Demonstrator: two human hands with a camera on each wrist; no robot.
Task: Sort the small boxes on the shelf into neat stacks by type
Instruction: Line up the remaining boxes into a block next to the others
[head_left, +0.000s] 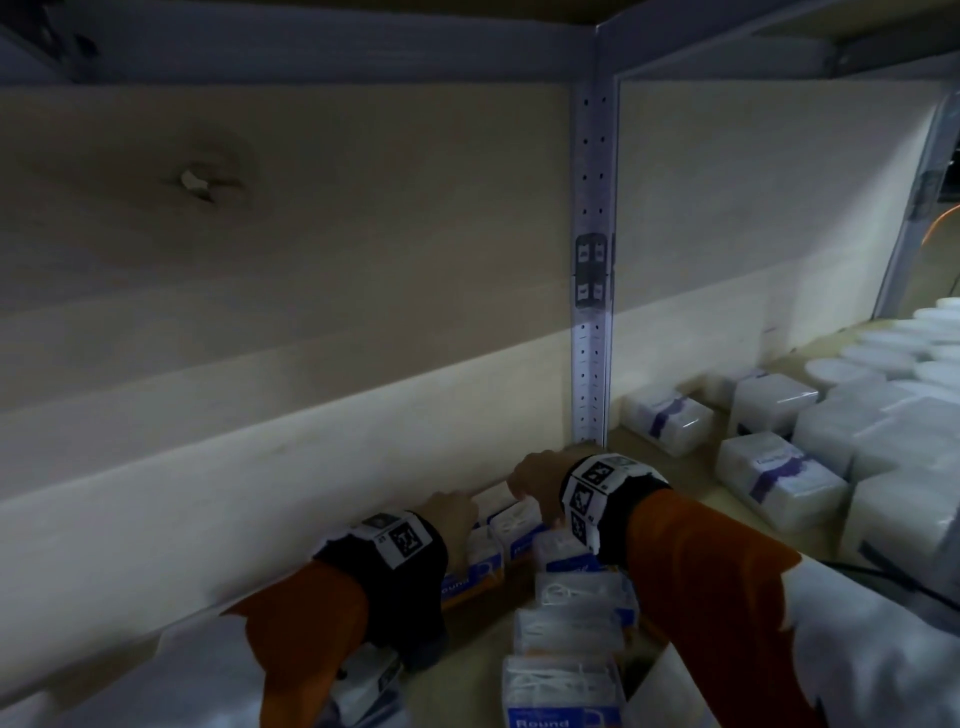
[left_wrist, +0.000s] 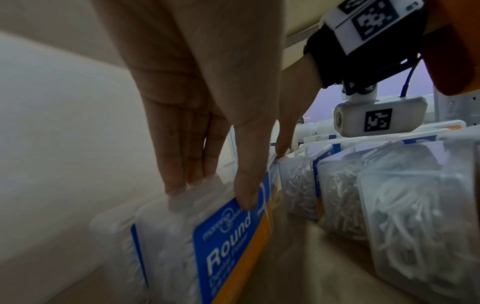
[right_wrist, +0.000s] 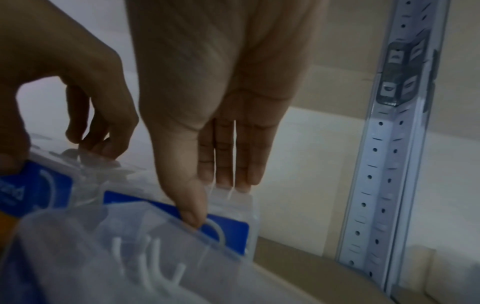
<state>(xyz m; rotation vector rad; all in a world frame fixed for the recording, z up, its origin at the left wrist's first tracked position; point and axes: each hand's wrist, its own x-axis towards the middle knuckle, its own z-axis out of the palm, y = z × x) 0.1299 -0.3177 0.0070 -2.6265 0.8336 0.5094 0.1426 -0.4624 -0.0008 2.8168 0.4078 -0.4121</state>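
Observation:
Several clear plastic boxes with blue and orange "Round" labels stand at the back of the shelf against the wall. My left hand (left_wrist: 210, 191) pinches the top of one box (left_wrist: 228, 236), fingers behind it and thumb on its label. The same box shows under that hand (head_left: 452, 512) in the head view, low on the shelf (head_left: 475, 564). My right hand (right_wrist: 215, 203) pinches the neighbouring box (right_wrist: 231, 228) the same way, thumb in front. From the head camera, the right hand (head_left: 535, 480) sits just right of the left one, over its box (head_left: 519, 519).
A row of clear boxes of white picks (head_left: 569, 629) runs toward me in front of the hands. White wrapped packs with purple bands (head_left: 779, 480) and white round lids (head_left: 883, 353) fill the shelf to the right. A perforated metal post (head_left: 592, 338) stands close behind the right hand.

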